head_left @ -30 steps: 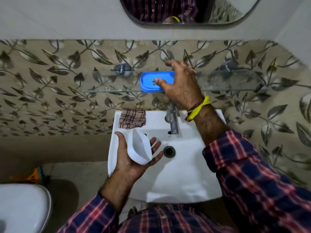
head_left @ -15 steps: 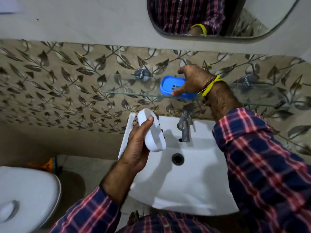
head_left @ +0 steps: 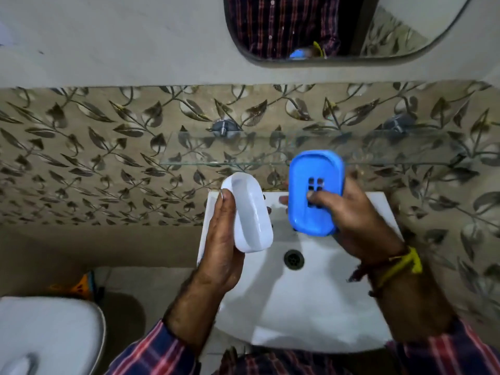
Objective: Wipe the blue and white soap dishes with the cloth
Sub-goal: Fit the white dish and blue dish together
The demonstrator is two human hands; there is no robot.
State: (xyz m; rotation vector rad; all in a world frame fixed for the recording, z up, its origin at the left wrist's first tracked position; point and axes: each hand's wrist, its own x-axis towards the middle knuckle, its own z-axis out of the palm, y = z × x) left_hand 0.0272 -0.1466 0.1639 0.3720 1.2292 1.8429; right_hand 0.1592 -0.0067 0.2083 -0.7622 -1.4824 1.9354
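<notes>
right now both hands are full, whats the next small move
Probably set the white plastic soap dish on the white sink, freeing the left hand for a cloth; none shows, and the right hand grips the blue slotted soap dish.

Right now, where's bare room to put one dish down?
The glass shelf is bare along its length, between its two wall mounts. The sink basin is open below the drain. Its back rim is crowded: the left hand and right hand hold dishes over it.
</notes>
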